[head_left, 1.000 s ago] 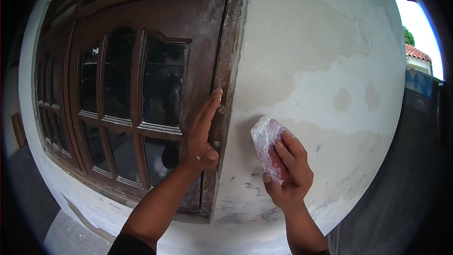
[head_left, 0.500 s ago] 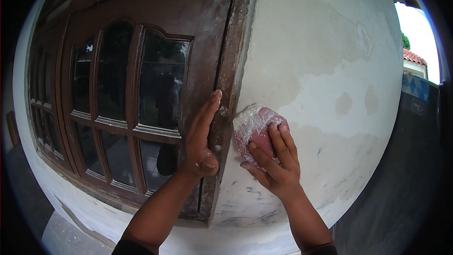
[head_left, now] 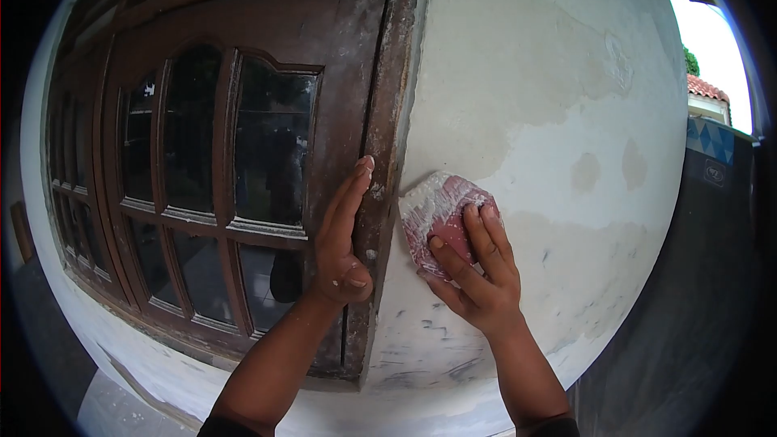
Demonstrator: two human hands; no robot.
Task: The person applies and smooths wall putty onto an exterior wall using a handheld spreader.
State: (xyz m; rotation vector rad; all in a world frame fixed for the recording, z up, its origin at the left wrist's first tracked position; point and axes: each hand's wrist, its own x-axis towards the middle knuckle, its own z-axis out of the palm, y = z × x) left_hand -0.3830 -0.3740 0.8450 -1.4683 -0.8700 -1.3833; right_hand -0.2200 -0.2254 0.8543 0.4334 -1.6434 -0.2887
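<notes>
While the head view takes in both hands near the lower middle of the frame, the right hand [head_left: 486, 295] grips a flat pink spreader [head_left: 455, 236] just right of centre, fingers spread across its face and thumb near its lower edge. White paste [head_left: 427, 196] coats the spreader's upper and left parts, and its left edge lies just beside the dark wooden frame [head_left: 394, 105]. Behind it is the pale, patchy wall [head_left: 566, 73], though how firmly the blade presses there cannot be told.

Left of centre, the left hand [head_left: 344, 235] holds nothing visible; its fingers are straight and close together, and it appears to be braced against the woodwork. Glass panes [head_left: 273, 150] fill the left of the picture, and dark streaks [head_left: 465, 368] mark the wall at lower centre.

With the edge so close to the wood, a small sideways slip could smear paste onto the frame or knock the left hand. Uneven finger pressure might tilt the blade and leave ridges, and a thick load of paste could drop off or make the grip slippery.
</notes>
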